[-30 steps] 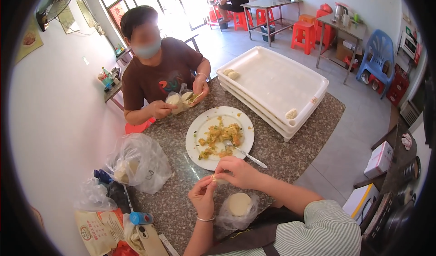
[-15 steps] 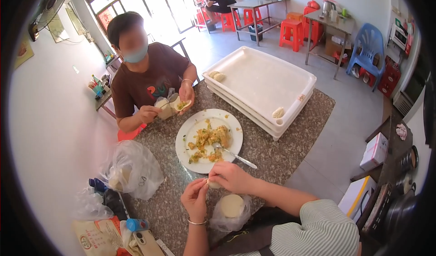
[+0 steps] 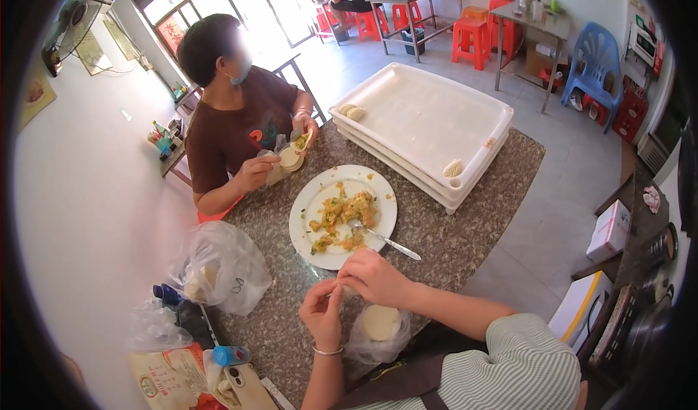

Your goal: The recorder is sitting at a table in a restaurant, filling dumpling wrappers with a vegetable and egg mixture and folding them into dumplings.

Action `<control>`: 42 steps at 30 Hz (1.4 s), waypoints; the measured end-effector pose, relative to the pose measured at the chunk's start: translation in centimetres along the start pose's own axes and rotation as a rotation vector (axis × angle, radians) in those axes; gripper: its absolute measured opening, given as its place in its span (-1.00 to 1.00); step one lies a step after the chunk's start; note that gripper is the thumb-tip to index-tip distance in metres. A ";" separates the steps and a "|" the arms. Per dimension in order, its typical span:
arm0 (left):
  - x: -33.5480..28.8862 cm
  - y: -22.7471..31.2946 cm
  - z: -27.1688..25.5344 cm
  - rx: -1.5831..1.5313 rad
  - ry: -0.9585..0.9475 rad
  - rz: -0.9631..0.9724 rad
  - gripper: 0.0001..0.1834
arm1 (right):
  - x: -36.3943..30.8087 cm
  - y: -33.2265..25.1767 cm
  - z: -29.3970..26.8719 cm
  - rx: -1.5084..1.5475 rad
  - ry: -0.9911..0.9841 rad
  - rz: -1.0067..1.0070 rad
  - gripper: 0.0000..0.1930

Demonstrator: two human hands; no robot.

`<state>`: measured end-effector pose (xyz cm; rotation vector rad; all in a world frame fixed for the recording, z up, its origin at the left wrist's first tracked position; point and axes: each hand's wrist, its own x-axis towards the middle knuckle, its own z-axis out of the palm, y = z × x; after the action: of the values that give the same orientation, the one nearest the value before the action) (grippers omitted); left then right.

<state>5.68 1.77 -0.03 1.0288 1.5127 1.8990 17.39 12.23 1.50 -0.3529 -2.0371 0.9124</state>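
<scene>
My left hand [image 3: 321, 312] and my right hand [image 3: 374, 273] meet over the near side of the table, fingertips pinched along the edge of a pale dumpling [image 3: 350, 291]. Most of that dumpling is covered by my fingers. Just below it, a stack of round dough wrappers [image 3: 381, 323] rests in a clear plastic bag [image 3: 369, 346]. Beyond my hands stands a white plate [image 3: 305, 246] of yellow-green filling [image 3: 356, 208], with a metal spoon [image 3: 396, 246] leaning over its rim.
Across the table, a masked co-worker [image 3: 233, 130] holds a filled wrapper [image 3: 302, 141] and more wrappers. Stacked white trays [image 3: 422, 119] carry several finished dumplings [image 3: 452, 168] at the far right. A plastic bag [image 3: 225, 264], a phone [image 3: 247, 384] and a blue-capped item [image 3: 229, 355] lie left.
The whole view has shifted slightly. The co-worker has turned their head to the right and tilted the filled wrapper upright. My hands keep pinching the dumpling, fingertips closer together.
</scene>
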 end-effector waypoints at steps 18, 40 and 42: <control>0.0 -0.5 -0.4 0.119 0.006 0.036 -0.89 | -0.2 0.7 0.4 0.054 -0.021 0.018 -0.88; 0.2 -1.0 -0.5 -0.520 0.062 -0.233 -0.94 | 1.3 0.6 2.4 0.077 0.038 -0.068 -0.88; 0.1 -0.7 -0.5 -0.472 0.052 -0.206 -0.92 | 1.6 0.7 2.4 0.079 0.029 -0.066 -0.88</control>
<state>5.15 1.75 -0.73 0.5918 1.0668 2.0060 14.44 12.42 1.06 -0.2525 -1.9685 0.9386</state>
